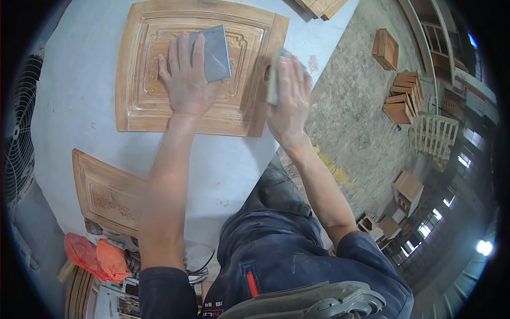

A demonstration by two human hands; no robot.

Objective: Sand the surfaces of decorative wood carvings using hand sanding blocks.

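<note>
A carved wooden door panel (154,123) lies on the white-topped table. My left hand (188,80) rests on the panel with its fingers spread flat. A folded grey sheet that looks like sandpaper (213,53) is tucked between its index finger and its thumb, and the thumb is hidden behind the sheet. At the panel's right edge, my right hand (291,87) is closed on a pale green sanding pad (274,80). Its fingers lie straight along the pad, slightly blurred. A dark oval spot on the frame shows beside the pad.
A smaller carved panel (106,194) lies nearer, by my left forearm. Orange-red bags (98,258) sit below it. A large fan (21,127) stands left of the table (58,101). More wooden pieces (321,6) lie at the far edge. Wooden drawers (404,98) stand on the floor at right.
</note>
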